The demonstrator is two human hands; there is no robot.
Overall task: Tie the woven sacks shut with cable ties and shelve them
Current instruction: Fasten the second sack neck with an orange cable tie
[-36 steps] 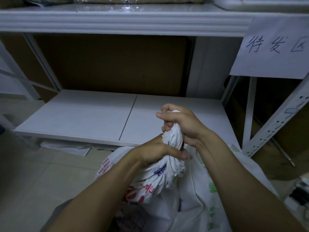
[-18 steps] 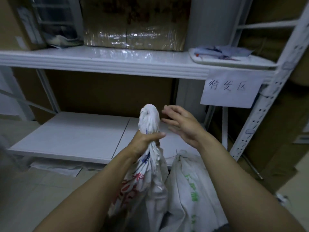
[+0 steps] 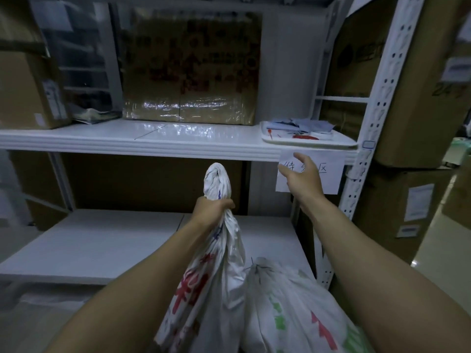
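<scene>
The left hand [image 3: 213,208] is raised in front, fingers curled tight round the twisted neck of a woven sack [image 3: 221,276] — its bunched top stands above the fingers, its body hangs below them, long axis near upright. The right hand [image 3: 302,175] reaches forward and up, fingers spread and loose, holding nothing, just under the front edge of the upper shelf [image 3: 153,146], before a paper label [image 3: 331,183]. Past the left fingers a tall gap opens down to the lower shelf [image 3: 102,245]. A second sack [image 3: 293,314] leans against the first, under the right forearm.
</scene>
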